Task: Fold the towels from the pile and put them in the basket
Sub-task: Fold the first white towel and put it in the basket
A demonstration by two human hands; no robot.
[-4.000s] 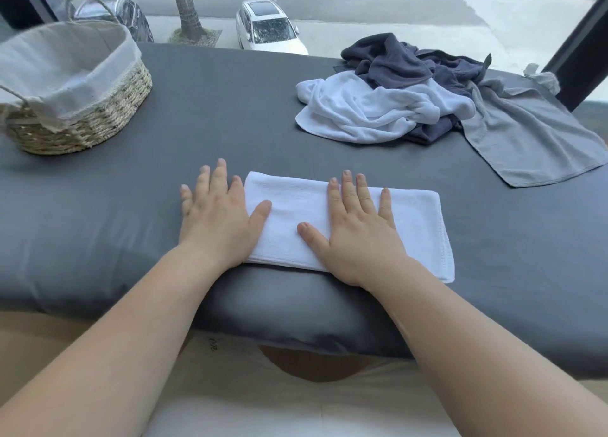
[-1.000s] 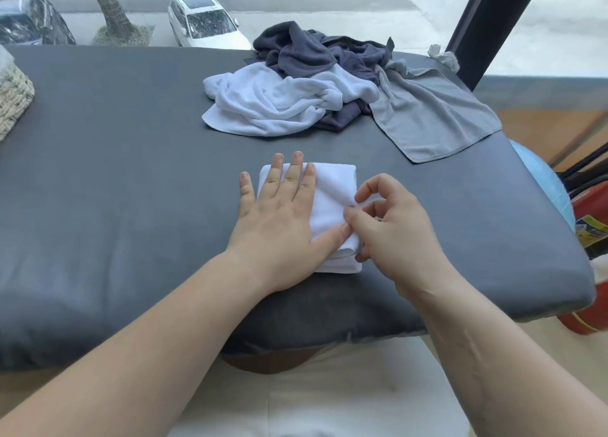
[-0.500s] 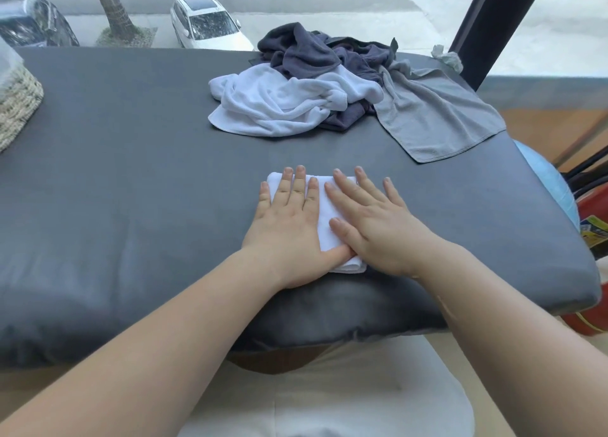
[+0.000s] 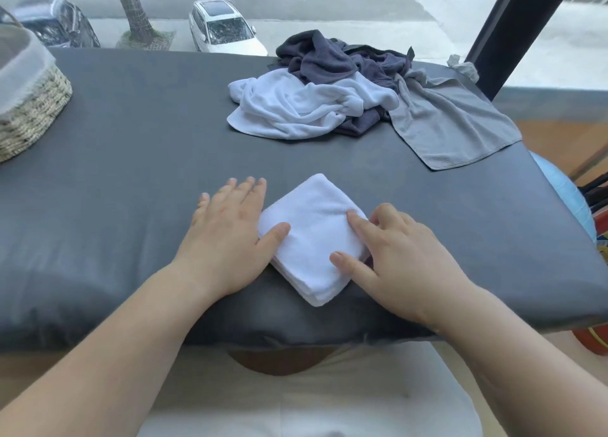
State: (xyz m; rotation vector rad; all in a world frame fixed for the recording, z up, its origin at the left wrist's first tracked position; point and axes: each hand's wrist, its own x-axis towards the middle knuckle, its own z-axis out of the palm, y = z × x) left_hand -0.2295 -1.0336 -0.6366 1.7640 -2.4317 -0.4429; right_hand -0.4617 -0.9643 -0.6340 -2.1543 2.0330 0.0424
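A small folded white towel [image 4: 312, 239] lies turned like a diamond near the front edge of the grey padded table [image 4: 148, 156]. My left hand [image 4: 227, 239] rests flat on the table against the towel's left side, thumb on its edge. My right hand [image 4: 401, 262] sits at the towel's right corner, with thumb and index finger on top and the other fingers curled at the edge. The pile [image 4: 329, 107] of white and dark towels lies at the back right, with a grey towel [image 4: 454, 127] spread beside it. The lined wicker basket [image 4: 36, 114] stands at the far left.
A black post [image 4: 519, 25] rises behind the table's back right corner, in front of a window onto a street. A pale blue object [image 4: 566, 199] and red items sit off the table's right edge. Bare grey surface lies between the folded towel and the basket.
The long folded strip was folded into a small square. Since half a second ago the towel has turned to sit diagonally, and both hands have slid from its top to its sides.
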